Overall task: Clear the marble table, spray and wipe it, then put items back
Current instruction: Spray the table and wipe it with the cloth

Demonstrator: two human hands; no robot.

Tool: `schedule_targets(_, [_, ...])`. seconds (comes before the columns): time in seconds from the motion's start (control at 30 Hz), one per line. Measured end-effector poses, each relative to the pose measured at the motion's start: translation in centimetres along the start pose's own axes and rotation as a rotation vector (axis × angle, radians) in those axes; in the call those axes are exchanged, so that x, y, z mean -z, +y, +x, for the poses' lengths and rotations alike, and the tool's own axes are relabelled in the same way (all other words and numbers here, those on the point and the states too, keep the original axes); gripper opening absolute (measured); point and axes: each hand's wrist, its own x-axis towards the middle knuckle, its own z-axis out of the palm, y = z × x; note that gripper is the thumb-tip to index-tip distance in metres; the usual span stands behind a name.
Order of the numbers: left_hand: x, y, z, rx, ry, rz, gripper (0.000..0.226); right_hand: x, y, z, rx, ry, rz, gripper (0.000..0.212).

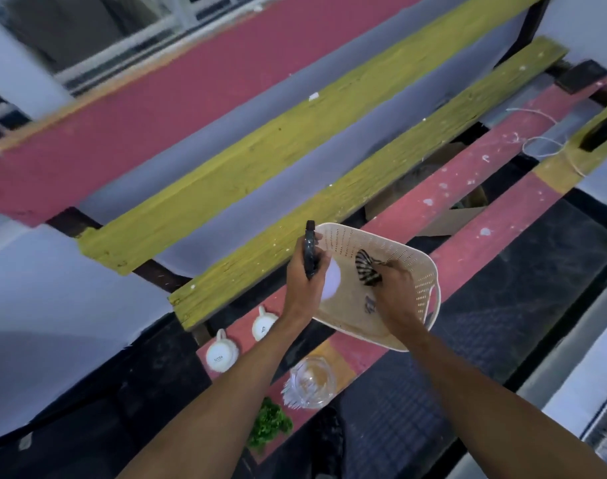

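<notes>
Worktop (467, 188): pink and yellow painted planks, paint-flecked. On the near pink plank I log two white cups (221, 352) (263, 326) side by side, a clear glass jug (312, 385), green foliage (269, 426) and a cream perforated basket (423, 267).

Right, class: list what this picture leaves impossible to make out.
Head view:
- bottle: mostly hidden by the left hand.
- cloth: bunched in the right hand, size unclear.
- cups: print too small to read.
- basket: mark on its floor half covered by the right hand.
</notes>
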Motion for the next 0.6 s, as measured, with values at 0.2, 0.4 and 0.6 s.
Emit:
schedule_targets(0.2, [7.9,7.0,-7.9,-0.068,0.029,-0.063,0.02,5.1,-9.4,-7.1,0.046,0.123,0.097,0.049])
schedule_targets(0.4, [21.3,10.5,-19.2,-0.177,0.206,0.018,0.009,5.0,-20.0,-18.2,0.158,0.089,0.136,0.053])
schedule_targets(0.6, [37.3,9.2,-31.4,-0.206,0.404,-0.017,0.023,0.7,-30.6,-31.4,0.3,0.029,0.167,0.054])
